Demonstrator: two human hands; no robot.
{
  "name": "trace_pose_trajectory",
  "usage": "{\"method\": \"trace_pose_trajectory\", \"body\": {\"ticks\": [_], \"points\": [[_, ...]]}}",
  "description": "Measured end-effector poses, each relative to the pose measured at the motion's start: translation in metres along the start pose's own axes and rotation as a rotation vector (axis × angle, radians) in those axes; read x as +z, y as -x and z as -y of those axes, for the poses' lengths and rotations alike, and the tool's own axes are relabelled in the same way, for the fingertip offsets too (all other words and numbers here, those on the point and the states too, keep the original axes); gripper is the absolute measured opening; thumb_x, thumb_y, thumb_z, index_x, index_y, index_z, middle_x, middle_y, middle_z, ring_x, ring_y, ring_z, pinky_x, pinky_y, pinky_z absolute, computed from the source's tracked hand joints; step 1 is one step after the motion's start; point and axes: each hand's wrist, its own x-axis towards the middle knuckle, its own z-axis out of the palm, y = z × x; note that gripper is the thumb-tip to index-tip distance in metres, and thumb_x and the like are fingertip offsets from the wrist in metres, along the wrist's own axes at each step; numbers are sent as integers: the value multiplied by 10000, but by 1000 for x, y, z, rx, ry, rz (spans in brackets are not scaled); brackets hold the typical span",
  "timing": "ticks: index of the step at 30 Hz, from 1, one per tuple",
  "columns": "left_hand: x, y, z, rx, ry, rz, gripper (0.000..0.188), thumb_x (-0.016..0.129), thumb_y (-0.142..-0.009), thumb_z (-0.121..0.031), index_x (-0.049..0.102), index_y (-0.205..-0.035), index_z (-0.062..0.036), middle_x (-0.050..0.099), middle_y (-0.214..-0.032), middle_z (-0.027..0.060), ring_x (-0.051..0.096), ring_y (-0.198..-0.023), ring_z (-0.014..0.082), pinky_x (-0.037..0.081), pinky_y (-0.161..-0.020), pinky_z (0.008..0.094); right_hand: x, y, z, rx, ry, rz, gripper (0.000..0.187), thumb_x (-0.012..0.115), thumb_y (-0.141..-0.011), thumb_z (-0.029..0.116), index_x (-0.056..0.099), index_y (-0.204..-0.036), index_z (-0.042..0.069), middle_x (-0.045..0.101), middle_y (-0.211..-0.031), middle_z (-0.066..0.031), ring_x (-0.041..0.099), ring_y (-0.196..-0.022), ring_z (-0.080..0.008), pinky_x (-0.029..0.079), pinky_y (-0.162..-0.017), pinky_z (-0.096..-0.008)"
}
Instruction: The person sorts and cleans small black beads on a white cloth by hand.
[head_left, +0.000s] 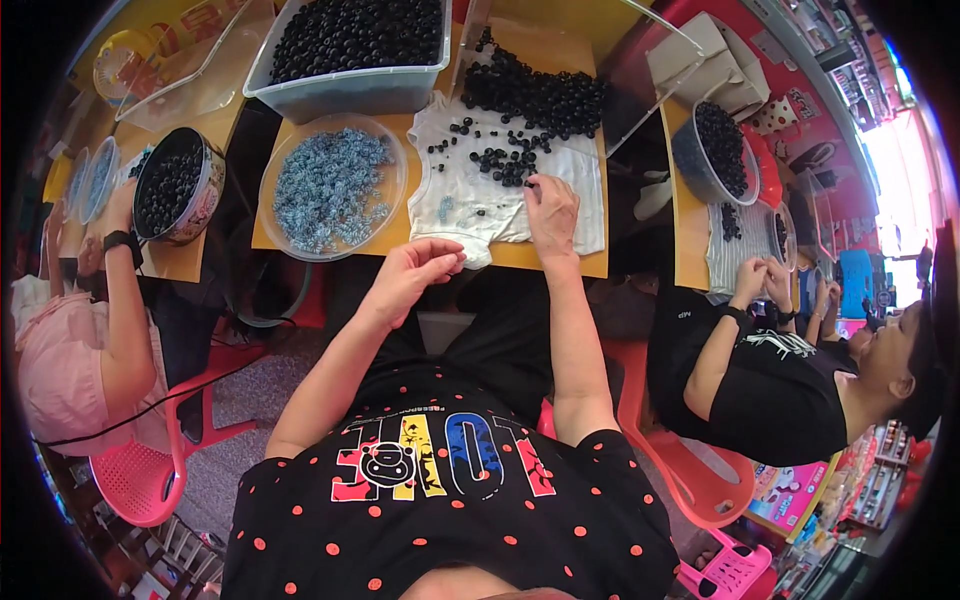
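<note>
My right hand (553,218) is over the white cloth (590,205), its thumb and fingers pinched at a black bead at the edge of a small cluster of black beads (500,166). My left hand (412,278) is in front of the table's near edge, thumb and forefinger pressed together; whatever is between them is too small to make out. Farther back on the cloth lies a large heap of black beads (535,97). A few light blue pieces (445,209) rest on the cloth between my hands. Left of it, a round clear tray (268,190) holds many small blue pieces.
A plastic bin (345,92) of black beads stands behind the tray. On the left, a person's hand is beside a round tin (205,190) of black beads. To the right, another person works at a table with a bead tub (690,165). Pink chairs (690,470) flank me.
</note>
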Motion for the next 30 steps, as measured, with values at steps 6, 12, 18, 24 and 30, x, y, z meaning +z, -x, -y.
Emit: {"method": "trace_pose_trajectory", "body": {"ticks": [6,12,18,24,30], "points": [[11,-13,10,13,15,-4,248,640,-961,-140,646,-1174,-14,697,-1095,65,660,-974,114,513,-847,243,-27,5,26,109,-211,-11,200,751,-802,97,718,-993,48,699,-860,-56,622,-749,-175,486,-713,-332],[32,-22,17,68,300,-130,255,655,-945,-79,649,-1181,17,692,-1095,106,676,-952,154,558,-848,282,-65,50,91,312,-731,162,176,722,-858,68,734,-1015,-10,717,-890,-75,616,-772,-102,495,-716,-256],[26,-14,34,65,410,-185,217,655,-936,-47,662,-1139,32,689,-1069,106,686,-935,176,580,-854,299,-64,63,103,225,-804,256,170,674,-913,71,730,-1053,-8,718,-978,-85,646,-838,-122,508,-777,-260],[9,-16,38,20,489,-195,190,635,-947,-43,647,-1125,22,684,-1046,95,687,-928,184,581,-840,296,-29,35,73,85,-383,125,160,710,-854,111,731,-996,40,674,-935,-98,640,-875,-257,489,-787,-351],[4,-10,38,-1,487,-196,197,631,-944,-29,631,-1136,15,681,-1037,95,686,-922,178,581,-834,289,3,33,59,-81,-151,77,195,755,-780,114,719,-965,65,649,-946,-79,606,-942,-282,455,-848,-395]]}}
